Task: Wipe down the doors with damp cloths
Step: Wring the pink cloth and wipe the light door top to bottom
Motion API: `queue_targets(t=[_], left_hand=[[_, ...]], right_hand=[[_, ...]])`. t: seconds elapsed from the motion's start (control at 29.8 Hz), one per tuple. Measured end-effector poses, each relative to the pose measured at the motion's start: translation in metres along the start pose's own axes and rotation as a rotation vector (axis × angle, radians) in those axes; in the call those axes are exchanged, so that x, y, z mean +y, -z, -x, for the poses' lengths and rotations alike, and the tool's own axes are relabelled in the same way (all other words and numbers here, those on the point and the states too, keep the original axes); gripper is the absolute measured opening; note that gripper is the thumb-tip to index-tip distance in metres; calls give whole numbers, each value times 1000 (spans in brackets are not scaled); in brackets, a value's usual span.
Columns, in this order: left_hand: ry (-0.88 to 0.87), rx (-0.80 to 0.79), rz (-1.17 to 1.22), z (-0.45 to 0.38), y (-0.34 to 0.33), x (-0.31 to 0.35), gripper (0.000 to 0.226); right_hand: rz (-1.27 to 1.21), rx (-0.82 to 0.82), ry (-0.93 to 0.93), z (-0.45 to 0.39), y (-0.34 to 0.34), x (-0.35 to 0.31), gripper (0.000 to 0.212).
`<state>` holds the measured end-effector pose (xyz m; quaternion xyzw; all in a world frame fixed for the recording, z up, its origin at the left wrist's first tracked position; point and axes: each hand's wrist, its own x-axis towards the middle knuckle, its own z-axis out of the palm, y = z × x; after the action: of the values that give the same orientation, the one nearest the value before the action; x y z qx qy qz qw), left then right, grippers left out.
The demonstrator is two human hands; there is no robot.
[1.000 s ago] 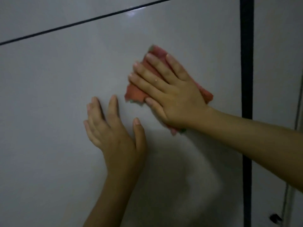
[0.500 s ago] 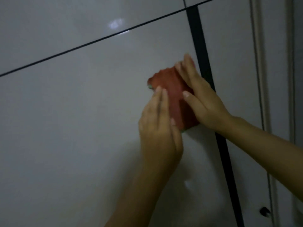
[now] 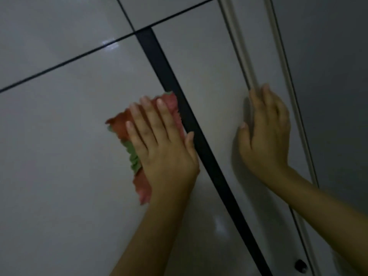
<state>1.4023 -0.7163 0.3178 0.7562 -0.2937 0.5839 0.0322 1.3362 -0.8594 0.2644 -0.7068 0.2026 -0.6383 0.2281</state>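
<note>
Left hand (image 3: 161, 148) flat on upright, slightly tilted cloth (image 3: 139, 136)

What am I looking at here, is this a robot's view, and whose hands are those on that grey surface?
There is no robot here. A person wears a camera on the head, so the picture shows their own two hands from above and behind. They are wiping glossy grey cabinet doors. The left hand lies flat, fingers straight, pressing a red and green cloth against the wide door, just beside a black strip that divides two doors. The right hand rests on the narrower door, with its fingertips curled at the door's far edge, by a pale moulding. Whether that is a real grip or just steadying is hard to tell. A small dark knob sits near the bottom.
</note>
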Motion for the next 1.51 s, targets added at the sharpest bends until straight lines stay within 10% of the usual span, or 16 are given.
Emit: queue_targets(t=[0.44, 0.6, 0.77, 0.97, 1.14, 1.31, 1.51], left_hand=[[-1041, -87, -145, -61, -13, 33, 58], [-807, -24, -73, -60, -18, 42, 53], [-1245, -299, -171, 5, -29, 62, 58], [-920, -79, 8, -2, -44, 60, 55], [-1341, -488, -247, 86, -52, 86, 66], [-1193, -227, -98, 64, -66, 70, 63], [-1440, -554, -239, 141, -67, 105, 70]], right_hand=[[21, -30, 210, 7, 9, 73, 54], [37, 0, 203, 12, 13, 91, 59], [26, -94, 243, 24, 26, 109, 50], [-32, -127, 165, 37, 28, 115, 48], [12, -206, 194, 35, 34, 121, 50], [47, -247, 244, 34, 34, 126, 50], [62, -261, 261, 37, 34, 130, 49]])
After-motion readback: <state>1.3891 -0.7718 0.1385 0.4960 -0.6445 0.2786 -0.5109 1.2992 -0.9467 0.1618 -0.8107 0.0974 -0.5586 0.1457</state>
